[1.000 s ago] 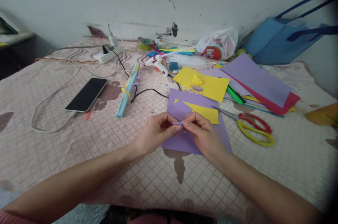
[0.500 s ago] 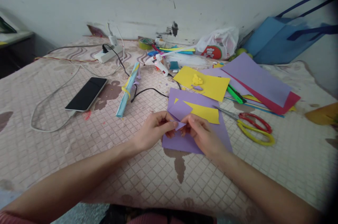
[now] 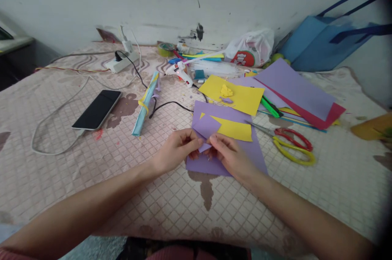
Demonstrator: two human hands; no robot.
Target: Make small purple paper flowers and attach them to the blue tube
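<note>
Between my two hands is a small piece of purple paper [image 3: 204, 147]. My left hand [image 3: 180, 147] pinches its left side between thumb and fingers. At its right edge, my right hand [image 3: 230, 151] has thumb and fingertips pressed together on it. Both hands are over a larger purple sheet [image 3: 260, 158] lying on the table. On that sheet rest a yellow paper piece [image 3: 235, 129] and a smaller purple piece [image 3: 206, 125], partly behind my fingers. Scissors [image 3: 290, 145] with red and yellow handles lie right of my right hand, their tips on the sheet.
A light-blue paper roll [image 3: 145, 106] with curled strips and a phone [image 3: 98, 109] lie left. Behind are a white glue gun [image 3: 182, 74], a yellow sheet [image 3: 239, 98] with scraps, and a power strip [image 3: 121, 63]. A green cutter [image 3: 271, 106] and stacked coloured sheets [image 3: 297, 84] lie right.
The small purple piece has tilted slightly between my fingers, and my right fingertips have shifted a little along its edge. The whole view has drifted slightly.
</note>
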